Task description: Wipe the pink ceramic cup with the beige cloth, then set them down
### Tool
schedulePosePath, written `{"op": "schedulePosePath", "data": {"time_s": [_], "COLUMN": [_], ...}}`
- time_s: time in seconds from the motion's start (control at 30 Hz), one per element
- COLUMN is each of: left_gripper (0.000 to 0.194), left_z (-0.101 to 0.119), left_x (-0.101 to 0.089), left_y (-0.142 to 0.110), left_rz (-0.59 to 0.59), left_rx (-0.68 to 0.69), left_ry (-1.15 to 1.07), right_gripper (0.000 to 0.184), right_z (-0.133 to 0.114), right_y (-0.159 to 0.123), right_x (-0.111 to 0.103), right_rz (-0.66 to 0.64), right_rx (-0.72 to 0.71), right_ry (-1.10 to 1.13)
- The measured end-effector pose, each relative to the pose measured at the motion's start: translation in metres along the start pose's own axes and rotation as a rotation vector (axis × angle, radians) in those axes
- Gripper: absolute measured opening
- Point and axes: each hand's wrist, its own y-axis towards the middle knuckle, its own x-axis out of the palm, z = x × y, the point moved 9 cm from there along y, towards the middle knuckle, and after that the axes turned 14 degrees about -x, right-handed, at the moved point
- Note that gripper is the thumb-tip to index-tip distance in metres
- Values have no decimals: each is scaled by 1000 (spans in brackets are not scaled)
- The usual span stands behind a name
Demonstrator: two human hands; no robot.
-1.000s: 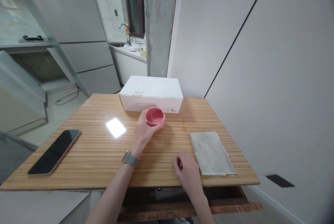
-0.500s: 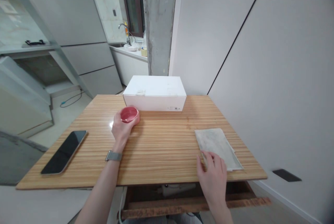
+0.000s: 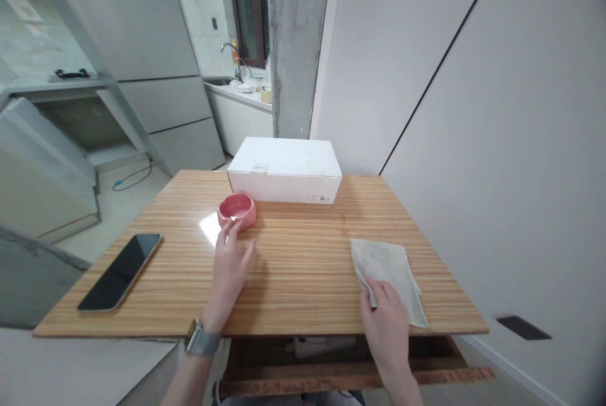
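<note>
A pink bowl (image 3: pixel 237 208) rests on the wooden table, close to the front of the white box. My left hand (image 3: pixel 231 264), with a grey-banded watch on its wrist, is just on the near side of the bowl. Its fingers are apart and hold nothing; whether a fingertip still touches the rim I cannot tell. On the right side of the table lies a folded pale grey cloth (image 3: pixel 386 267). My right hand (image 3: pixel 386 314) pinches the cloth's near left edge between thumb and fingers, and the edge is bunched there.
The white box (image 3: pixel 284 187) stands at the table's far edge. A black-screened phone (image 3: pixel 120 272) lies at the left. Below the near edge of the table (image 3: pixel 293 292) a drawer (image 3: pixel 303 374) is pulled out. A white wall rises on the right.
My left hand has let go of the bowl and drawn back toward me. My right hand has closed on the cloth's edge, and the cloth has shifted slightly toward me.
</note>
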Motion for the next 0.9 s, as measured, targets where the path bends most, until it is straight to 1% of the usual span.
{"op": "schedulePosePath", "data": {"time_s": [0.03, 0.07, 0.1, 0.13, 0.2, 0.27, 0.33, 0.4, 0.43, 0.5, 0.57, 0.63, 0.67, 0.73, 0.83, 0.9], "left_gripper": [35, 30, 30, 33, 45, 54, 57, 58, 57, 51, 47, 47, 48, 46, 38, 34], "left_z": [3, 5, 7, 9, 13, 14, 6, -10, -20, -38, -49, -52, -48, -35, -10, -2], "left_x": [4, 8, 13, 17, 26, 30, 29, 29, 28, 20, 5, -6, -8, -4, 14, 24], "left_y": [-15, -31, -47, -62, -88, -102, -102, -98, -95, -87, -76, -70, -70, -74, -86, -90], "left_rz": [-97, -191, -285, -370, -524, -586, -580, -603, -625, -618, -544, -488, -483, -495, -513, -494], "left_rx": [-22, -66, -118, -174, -261, -319, -376, -452, -493, -549, -550, -511, -475, -379, -245, -212], "left_ry": [-31, -68, -113, -163, -276, -363, -402, -412, -419, -424, -393, -304, -251, -164, -91, -58], "right_gripper": [26, 24, 22, 21, 21, 23, 25, 27, 27, 26, 24, 22, 21, 19, 18, 19], "right_z": [-9, -19, -33, -49, -84, -119, -152, -171, -173, -163, -141, -115, -103, -81, -56, -44], "right_y": [1, 1, 2, 3, 4, 6, 8, 9, 9, 10, 10, 10, 10, 11, 12, 12], "right_x": [5, 10, 15, 19, 23, 26, 27, 24, 21, 18, 15, 13, 13, 11, 7, 7], "right_rz": [0, -2, -2, -1, 5, -37, -130, -190, -198, -175, -117, -64, -55, -27, 7, 14], "right_rx": [12, 28, 35, 38, 29, -3, -89, -160, -178, -175, -130, -76, -59, -20, 46, 79], "right_ry": [68, 137, 208, 289, 447, 610, 793, 907, 931, 924, 859, 767, 729, 674, 616, 580]}}
